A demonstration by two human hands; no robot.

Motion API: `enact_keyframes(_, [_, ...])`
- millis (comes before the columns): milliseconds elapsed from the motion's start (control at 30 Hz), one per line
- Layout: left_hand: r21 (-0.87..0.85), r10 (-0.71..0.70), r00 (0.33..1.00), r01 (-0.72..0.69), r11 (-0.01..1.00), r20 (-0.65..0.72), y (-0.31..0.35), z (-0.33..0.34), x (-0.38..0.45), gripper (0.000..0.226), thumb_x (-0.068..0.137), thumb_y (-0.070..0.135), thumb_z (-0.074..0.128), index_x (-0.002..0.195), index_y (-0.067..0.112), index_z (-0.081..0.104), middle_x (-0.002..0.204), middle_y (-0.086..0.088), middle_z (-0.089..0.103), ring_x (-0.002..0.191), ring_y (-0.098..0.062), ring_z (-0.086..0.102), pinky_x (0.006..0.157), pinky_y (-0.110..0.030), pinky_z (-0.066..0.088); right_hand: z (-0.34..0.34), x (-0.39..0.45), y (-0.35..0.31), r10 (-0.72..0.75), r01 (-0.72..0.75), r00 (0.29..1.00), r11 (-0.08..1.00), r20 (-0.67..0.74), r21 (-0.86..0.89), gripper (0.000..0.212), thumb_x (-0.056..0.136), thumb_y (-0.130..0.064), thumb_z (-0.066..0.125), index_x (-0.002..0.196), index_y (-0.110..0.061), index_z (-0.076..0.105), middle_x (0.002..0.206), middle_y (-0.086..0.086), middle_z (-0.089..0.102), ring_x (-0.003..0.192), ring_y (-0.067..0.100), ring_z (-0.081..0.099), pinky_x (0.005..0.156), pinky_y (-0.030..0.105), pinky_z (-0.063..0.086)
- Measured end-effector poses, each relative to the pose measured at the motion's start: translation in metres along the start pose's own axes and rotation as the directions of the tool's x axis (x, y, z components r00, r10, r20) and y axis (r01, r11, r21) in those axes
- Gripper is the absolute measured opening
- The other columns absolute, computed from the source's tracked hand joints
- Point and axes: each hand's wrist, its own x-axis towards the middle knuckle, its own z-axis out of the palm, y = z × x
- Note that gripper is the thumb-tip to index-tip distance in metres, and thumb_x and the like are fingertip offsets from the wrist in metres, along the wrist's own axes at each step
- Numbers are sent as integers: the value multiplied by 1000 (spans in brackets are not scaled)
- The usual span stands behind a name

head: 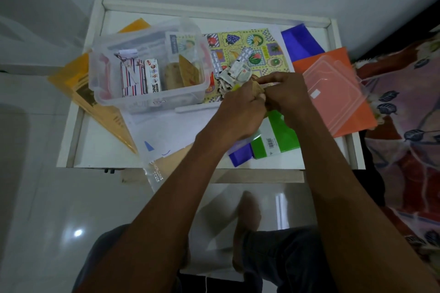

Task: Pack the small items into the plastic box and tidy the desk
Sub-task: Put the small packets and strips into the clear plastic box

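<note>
A clear plastic box (104,97) stands open on the left half of the white desk (100,145), holding striped and white cartons and brown packets. To its right, a heap of small packets and pill strips (234,71) lies on a fruit-patterned sheet (257,40). My left hand (240,112) and my right hand (285,95) meet just below that heap, both closed around a small brown packet (258,89), most of it hidden by my fingers. The box's clear lid (333,88) rests on an orange folder (319,59) at the right.
Yellow folders (71,78) stick out under the box at the left. Blue (302,40), green (283,135) and white sheets (166,131) cover the desk. A clear sleeve (152,173) hangs over the front edge. A patterned bedspread (404,126) borders the desk's right side.
</note>
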Motion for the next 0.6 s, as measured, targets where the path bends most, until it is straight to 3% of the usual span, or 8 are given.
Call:
enact_keyframes(67, [-13,-36,999,36,999,-3,0,-2,2,34,99,28,42,127,16,56,102,-1,60,87,-15,58,61,-24,35,-4,4,-1,-14,10,998,998,-59,-60,31,65,11,65,89,-6,77,83,25,72,68,40,70,61,52,61])
enact_keyframes(200, [21,-78,996,79,997,-37,0,-4,5,41,98,30,42,132,12,55,130,-14,60,115,-29,55,85,-34,38,-14,6,-10,-52,50,984,999,-170,-15,35,58,6,67,86,-14,77,89,19,74,77,35,73,64,46,62])
enact_keyframes(300, [-243,-113,987,83,967,-112,8,-5,4,27,94,31,47,102,17,68,108,-11,69,101,-29,63,87,-40,48,-11,-1,-19,-61,73,995,985,-83,154,29,62,9,70,80,-13,74,77,19,73,60,29,70,58,39,60])
enact_keyframes(367, [-512,-224,969,140,848,-105,12,-6,7,22,96,25,51,80,20,66,90,-10,69,93,-32,66,91,-52,55,-1,-8,-21,-63,57,998,971,16,230,25,69,13,67,82,-6,74,70,20,69,49,23,63,53,31,55])
enact_keyframes(467, [-736,-357,932,199,647,-62,13,-8,8,23,98,9,51,81,19,64,87,-13,68,86,-31,68,81,-45,62,10,-12,-22,-80,59,993,974,88,219,15,78,10,66,90,4,74,71,19,69,51,19,63,57,31,56])
enact_keyframes(500, [-767,-375,926,203,608,-52,12,-9,8,22,96,2,51,82,14,64,87,-16,69,83,-31,69,74,-41,63,11,-12,-23,-92,72,991,978,96,195,9,80,5,69,88,6,74,74,21,70,55,20,65,61,33,58])
enact_keyframes(600, [-815,-394,919,208,541,-27,12,-9,7,31,91,-9,44,79,11,64,84,-18,70,79,-31,70,64,-35,64,4,-4,-29,-102,88,990,986,93,145,18,80,-8,75,84,10,74,79,25,73,62,25,68,62,35,59])
